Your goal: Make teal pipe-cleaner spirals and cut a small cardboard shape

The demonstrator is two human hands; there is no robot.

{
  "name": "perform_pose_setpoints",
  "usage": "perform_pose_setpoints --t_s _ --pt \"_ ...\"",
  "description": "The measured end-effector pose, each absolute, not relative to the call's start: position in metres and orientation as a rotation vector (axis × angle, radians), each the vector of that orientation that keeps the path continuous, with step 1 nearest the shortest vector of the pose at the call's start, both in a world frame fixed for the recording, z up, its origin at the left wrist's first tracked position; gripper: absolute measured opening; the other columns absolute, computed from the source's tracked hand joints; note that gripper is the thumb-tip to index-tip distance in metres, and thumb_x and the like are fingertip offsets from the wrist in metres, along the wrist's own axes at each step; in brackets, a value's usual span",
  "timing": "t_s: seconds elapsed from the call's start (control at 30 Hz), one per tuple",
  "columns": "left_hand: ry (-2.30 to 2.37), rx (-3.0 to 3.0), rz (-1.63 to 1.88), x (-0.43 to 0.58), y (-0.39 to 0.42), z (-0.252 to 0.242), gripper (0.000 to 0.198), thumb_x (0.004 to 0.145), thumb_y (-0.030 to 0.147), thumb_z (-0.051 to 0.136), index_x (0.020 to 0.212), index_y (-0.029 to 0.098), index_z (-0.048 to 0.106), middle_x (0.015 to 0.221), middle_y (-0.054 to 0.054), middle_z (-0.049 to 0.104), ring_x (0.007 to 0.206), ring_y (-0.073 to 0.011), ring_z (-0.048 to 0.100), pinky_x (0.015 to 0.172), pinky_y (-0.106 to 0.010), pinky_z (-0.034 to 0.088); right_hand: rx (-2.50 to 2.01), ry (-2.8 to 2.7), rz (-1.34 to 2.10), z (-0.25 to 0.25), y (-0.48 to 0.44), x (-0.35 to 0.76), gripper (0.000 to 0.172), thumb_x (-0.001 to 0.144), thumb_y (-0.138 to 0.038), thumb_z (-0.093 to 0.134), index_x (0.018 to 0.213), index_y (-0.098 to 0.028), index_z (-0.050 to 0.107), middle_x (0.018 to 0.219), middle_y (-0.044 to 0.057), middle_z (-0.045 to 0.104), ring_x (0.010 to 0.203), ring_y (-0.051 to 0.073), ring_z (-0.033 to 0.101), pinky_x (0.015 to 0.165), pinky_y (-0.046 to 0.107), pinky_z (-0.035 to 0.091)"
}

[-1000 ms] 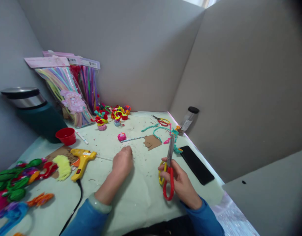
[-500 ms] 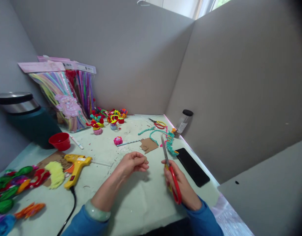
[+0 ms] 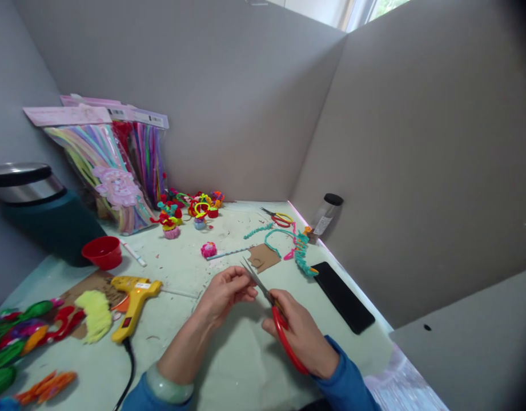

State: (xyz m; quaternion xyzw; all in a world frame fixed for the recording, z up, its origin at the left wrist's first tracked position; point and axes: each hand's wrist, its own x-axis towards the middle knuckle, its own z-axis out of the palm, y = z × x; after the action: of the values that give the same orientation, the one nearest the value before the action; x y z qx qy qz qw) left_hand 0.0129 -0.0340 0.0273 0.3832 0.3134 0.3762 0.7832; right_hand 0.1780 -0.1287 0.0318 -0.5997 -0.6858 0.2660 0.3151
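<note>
Red-handled scissors (image 3: 276, 311) are gripped in my right hand (image 3: 303, 337), with their blades pointing up and left. The blade tips reach the fingertips of my left hand (image 3: 228, 294), whose thumb and fingers are pinched together. Whatever lies in that pinch is too small to make out. Just beyond the hands is a torn piece of brown cardboard (image 3: 265, 258). A pink fuzzy pompom-like piece (image 3: 208, 249) sits by a thin twisted stick (image 3: 228, 253). A turquoise coiled pipe-cleaner piece (image 3: 302, 254) lies to the right.
A black phone (image 3: 343, 297) lies at right. At left are a yellow glue gun (image 3: 134, 302) with its cord, a red cup (image 3: 102, 253) and a teal flask (image 3: 52, 222). Bags of pipe cleaners (image 3: 112, 165) lean on the back wall. Another pair of scissors (image 3: 282, 220) lies farther back.
My right hand has brought the scissors leftward, so the blades now meet the left fingertips. My left hand stays pinched in nearly the same place. The view has shifted slightly.
</note>
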Motion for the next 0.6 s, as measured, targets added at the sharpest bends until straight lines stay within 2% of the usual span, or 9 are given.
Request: perform_pose_setpoints --t_s 0.23,0.37,0.6 --pt "0.715 0.745 0.889 0.007 -0.03 0.025 0.025 0.06 0.02 0.076 0.074 0.01 0.058 0.06 -0.001 0.062 0.053 -0.0105 0.06 0.053 -0.021 0.052 -1.664 -1.861 0.523 0.033 -0.125 0.167 0.032 0.077 -0.032 0.064 0.104 -0.022 0.048 0.089 0.002 0.053 0.078 0.018 0.052 0.069 0.029 0.04" --pt "0.713 0.737 0.897 0.004 -0.028 0.024 0.024 0.061 0.02 0.076 0.076 0.01 0.059 0.061 -0.003 0.064 0.054 -0.0112 0.062 0.056 -0.021 0.053 -1.675 -1.888 0.471 0.035 -0.123 0.162 0.029 0.078 -0.032 0.063 0.102 -0.021 0.049 0.09 0.003 0.054 0.082 0.02 0.053 0.068 0.029 0.04" --pt "0.677 0.784 0.898 0.0 -0.028 0.022 0.024 0.064 0.022 0.075 0.078 0.009 0.06 0.062 -0.004 0.066 0.056 -0.011 0.063 0.057 -0.021 0.053 -1.669 -1.892 0.425 0.038 -0.124 0.159 0.029 0.077 -0.031 0.064 0.101 -0.021 0.05 0.086 0.003 0.054 0.078 0.02 0.053 0.067 0.028 0.041"
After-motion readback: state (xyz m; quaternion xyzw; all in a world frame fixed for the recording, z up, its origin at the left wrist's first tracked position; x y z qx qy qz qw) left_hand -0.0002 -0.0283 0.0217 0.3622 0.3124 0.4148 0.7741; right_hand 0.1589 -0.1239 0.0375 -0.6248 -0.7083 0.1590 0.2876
